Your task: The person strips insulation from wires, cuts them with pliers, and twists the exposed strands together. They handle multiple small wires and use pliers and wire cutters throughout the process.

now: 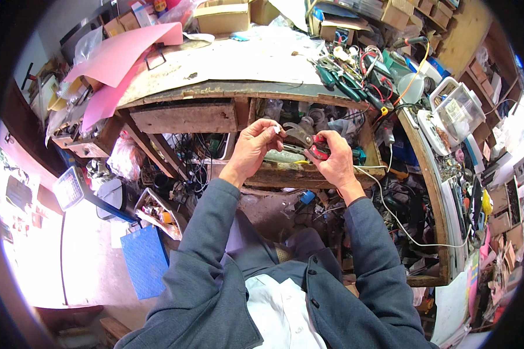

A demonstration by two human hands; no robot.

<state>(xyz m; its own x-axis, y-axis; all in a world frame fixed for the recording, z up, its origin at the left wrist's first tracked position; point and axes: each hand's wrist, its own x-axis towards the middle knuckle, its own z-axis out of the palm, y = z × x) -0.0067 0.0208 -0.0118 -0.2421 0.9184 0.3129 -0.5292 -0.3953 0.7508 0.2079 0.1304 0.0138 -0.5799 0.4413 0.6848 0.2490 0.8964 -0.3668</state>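
Partly hidden red cutters (307, 141), indistinct white scrap (276, 129), gripping hands (338, 161)

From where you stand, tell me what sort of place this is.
Probably a repair workshop: a worn bench, green-handled tools heaped on it, and what look like red-handled cutters in the right hand.

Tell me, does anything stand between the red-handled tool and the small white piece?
No separate object visibly does. The left hand pinches the white piece, partly covering it; the right hand holds the red-handled tool, its metal head close by.
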